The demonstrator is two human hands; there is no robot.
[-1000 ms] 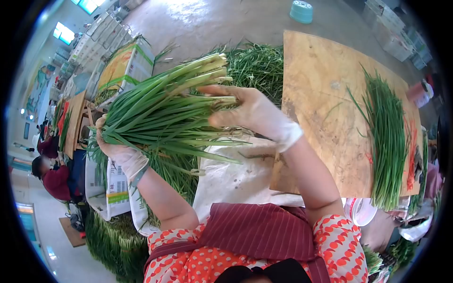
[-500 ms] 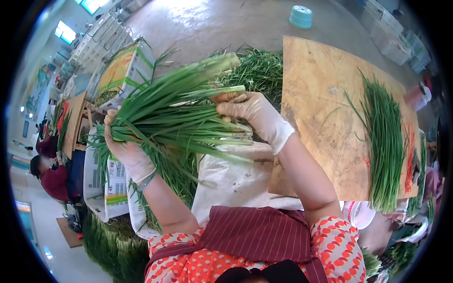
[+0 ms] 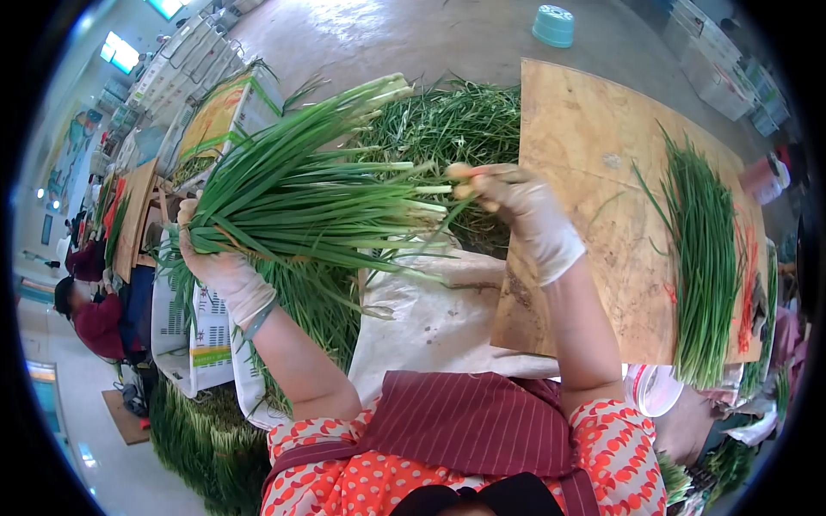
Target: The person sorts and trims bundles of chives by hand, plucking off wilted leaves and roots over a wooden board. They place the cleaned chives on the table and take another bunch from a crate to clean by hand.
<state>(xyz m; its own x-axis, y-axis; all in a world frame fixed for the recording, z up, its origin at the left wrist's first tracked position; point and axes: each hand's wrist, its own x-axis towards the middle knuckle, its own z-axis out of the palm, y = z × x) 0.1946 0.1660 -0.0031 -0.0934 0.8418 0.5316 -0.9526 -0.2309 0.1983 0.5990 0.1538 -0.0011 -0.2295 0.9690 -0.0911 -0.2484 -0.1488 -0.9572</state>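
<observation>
My left hand (image 3: 225, 273), in a pale glove, is wrapped round the leafy end of a large bunch of green stalks (image 3: 301, 206). The pale stem ends of the bunch fan out to the right. Just past those ends is my right hand (image 3: 529, 211), also gloved, its fingers pinched together by a thin pale stem tip. Whether the fingers grip that stem or some leaf bits is hard to make out. Below the bunch, a whitish sheet (image 3: 430, 322) lies in front of my apron.
A wooden board (image 3: 602, 232) on the right bears a neat pile of green stalks (image 3: 701, 258) and red ties (image 3: 746, 292). Loose greens (image 3: 465, 120) lie beyond the bunch. White crates (image 3: 211, 331) stand at left, a co-worker (image 3: 99, 327) farther left, and a blue tub (image 3: 553, 27) on the floor.
My right hand has drawn away from the stems to the right, toward the board's edge. My left hand keeps its hold on the bunch, which has shifted slightly.
</observation>
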